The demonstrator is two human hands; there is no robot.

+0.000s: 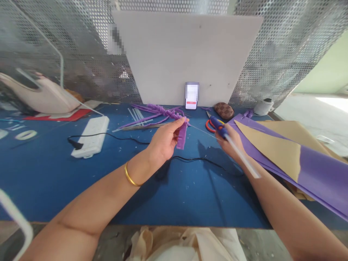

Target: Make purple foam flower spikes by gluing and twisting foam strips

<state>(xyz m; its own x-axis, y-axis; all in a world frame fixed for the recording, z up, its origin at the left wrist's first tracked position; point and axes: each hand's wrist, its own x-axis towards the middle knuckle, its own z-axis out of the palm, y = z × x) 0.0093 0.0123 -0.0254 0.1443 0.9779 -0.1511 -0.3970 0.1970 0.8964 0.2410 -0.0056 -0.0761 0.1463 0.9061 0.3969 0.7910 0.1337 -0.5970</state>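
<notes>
My left hand (163, 139) is pinching a fringed purple foam strip (182, 136) at its upper end, and a gold bangle (130, 174) circles that wrist. My right hand (228, 143) grips a blue hot glue gun (219, 127), with a long white glue stick (241, 156) running out past the hand. A thin strand stretches from the gun's tip toward the purple strip. Beyond my left hand, a purple fringed foam spray on thin stems (163, 112) lies on the blue work table (163, 195). Stacked purple and tan foam sheets (288, 159) lie beside my right hand.
Red-handled scissors (210, 125) lie behind the glue gun. A white power strip (91, 137) and black cable (190, 158) sit on the table, with a propped phone (191, 96), brown checked pouch (223, 110), and white mug (263, 107) at the back. A white board (185, 54) stands against perforated metal.
</notes>
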